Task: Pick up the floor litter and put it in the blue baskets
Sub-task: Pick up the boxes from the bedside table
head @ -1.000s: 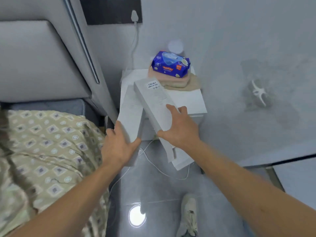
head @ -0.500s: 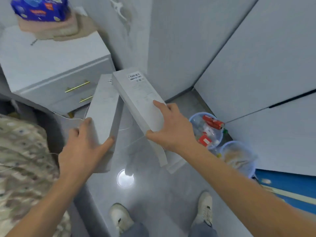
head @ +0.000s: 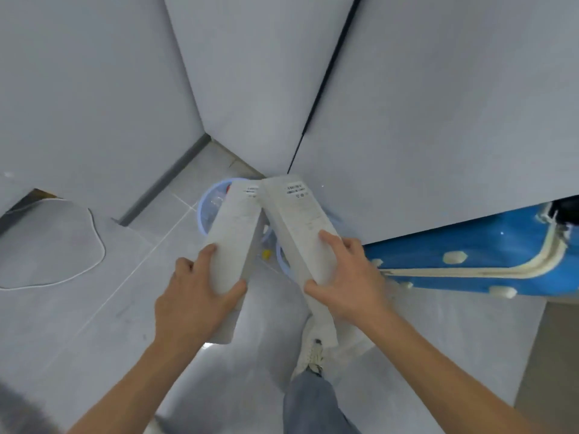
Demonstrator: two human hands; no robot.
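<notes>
- Overhead, a person's left hand [head: 197,296] grasps a long white box [head: 233,245], fingers curled along its left side and thumb pressed over its right edge.
- Alongside, the right hand [head: 347,285] grasps a second white box [head: 297,227] the same way, thumb on the box's near left edge, fingers spread over its top face.
- Both boxes are held in the air above the grey tiled floor [head: 94,324], slanting away from the person; their far ends, each with a small printed label, almost meet, while the near ends stand apart, forming a narrow V.
- Beneath the far ends of the boxes sits a blue basket [head: 208,208] on the floor, close to the corner where two grey walls meet; only its left rim and part of its inside show, with something red at its far edge that cannot be made out.
- A second blue rim [head: 282,264] peeps out between the two boxes, just beside the first basket, with a small yellow item [head: 265,254] next to it.
- A blue case [head: 470,245] with cream trim lies along the floor's right edge, under the wall panel.
- A white cable [head: 94,239] loops over the floor near its left edge.
- One white shoe [head: 310,355] and a jeans leg [head: 313,402] appear below the right-hand box.
</notes>
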